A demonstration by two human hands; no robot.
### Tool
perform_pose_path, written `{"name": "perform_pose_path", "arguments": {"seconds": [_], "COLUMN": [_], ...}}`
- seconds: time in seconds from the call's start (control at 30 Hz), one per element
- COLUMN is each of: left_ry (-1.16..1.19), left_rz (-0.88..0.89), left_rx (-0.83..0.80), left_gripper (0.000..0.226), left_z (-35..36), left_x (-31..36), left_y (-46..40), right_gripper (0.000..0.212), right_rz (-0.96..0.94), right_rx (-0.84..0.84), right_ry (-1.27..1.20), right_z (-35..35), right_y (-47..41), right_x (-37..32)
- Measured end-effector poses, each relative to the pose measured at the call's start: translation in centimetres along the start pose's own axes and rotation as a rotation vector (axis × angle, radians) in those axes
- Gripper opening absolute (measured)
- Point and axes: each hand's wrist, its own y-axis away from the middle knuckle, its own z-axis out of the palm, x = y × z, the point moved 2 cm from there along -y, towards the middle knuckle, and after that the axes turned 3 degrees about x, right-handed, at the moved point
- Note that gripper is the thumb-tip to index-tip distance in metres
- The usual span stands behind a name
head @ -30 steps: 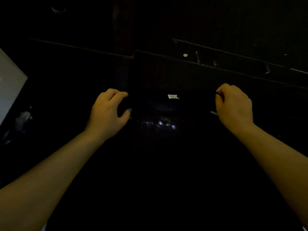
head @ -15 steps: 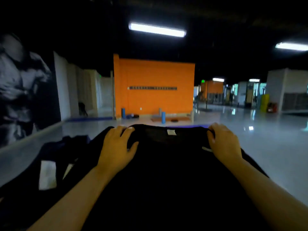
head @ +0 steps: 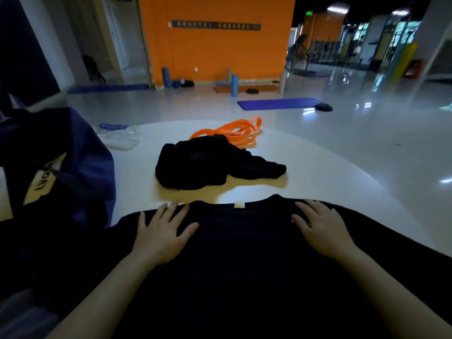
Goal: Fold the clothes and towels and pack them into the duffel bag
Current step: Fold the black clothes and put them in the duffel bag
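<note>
- The black T-shirt (head: pixel 239 253) lay spread flat on the white desk (head: pixel 318 167), directly in front of the person. Its collar, marked by a small pale tag (head: pixel 239 205), sat at the far edge, and its body ran back toward the person.
- Its long axis therefore ran away from the person, collar far and hem near. The hem was out of view below the frame.
- The left hand (head: pixel 161 231) lay palm down on the left shoulder of the shirt, fingers straight and spread, pressing the cloth and gripping nothing.
- The right hand (head: pixel 320 228) lay the same way on the right shoulder, fingers spread flat.
- The two hands sat about evenly either side of the collar, neither plainly nearer to it. Each sleeve lay outward from its own hand, so a fold inward would probably take each side with the hand already on it.
- A crumpled black garment (head: pixel 210 165) waited beyond the collar, apart from the shirt, still unfolded.
- Orange bands (head: pixel 234 133) lay just behind that garment, touching or nearly so.
- The dark blue duffel bag (head: pixel 61 172) stood on the left of the desk, nearer the left hand, its edge beside the left sleeve.
</note>
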Motion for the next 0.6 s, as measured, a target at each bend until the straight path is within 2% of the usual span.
{"name": "perform_pose_path", "arguments": {"seconds": [0.07, 0.2, 0.27, 0.33, 0.4, 0.5, 0.6], "left_ry": [-0.026, -0.011, -0.008, -0.055, -0.049, 0.089, 0.201], "left_rz": [-0.007, -0.034, -0.047, -0.002, 0.098, 0.271, 0.463], "left_rx": [-0.027, -0.058, -0.051, 0.014, 0.083, 0.082, -0.011], "left_gripper": [0.069, 0.074, 0.074, 0.072, 0.071, 0.07, 0.065], "left_z": [0.0, 0.0, -0.4, -1.0, -1.7, -2.0, -1.0], "left_x": [0.2, 0.5, 0.8, 2.2, 5.2, 11.7, 18.9], "left_y": [-0.4, -1.1, -1.1, -0.5, 0.4, 2.0, 3.6], "right_gripper": [0.054, 0.056, 0.055, 0.05, 0.043, 0.038, 0.046], "right_rz": [0.017, 0.019, 0.005, 0.005, -0.001, 0.045, 0.214], "right_rx": [-0.09, -0.149, -0.165, -0.04, 0.131, 0.145, -0.038], "right_ry": [0.03, 0.047, -0.07, -0.303, -0.373, -0.237, 0.01], "right_z": [0.4, 0.5, -0.3, -2.4, -4.8, -6.3, -5.3], "right_y": [-0.7, -1.8, -1.9, -1.1, 0.7, 4.4, 8.0], "right_x": [0.0, -0.6, -0.8, -0.4, 1.4, 6.1, 10.6]}}
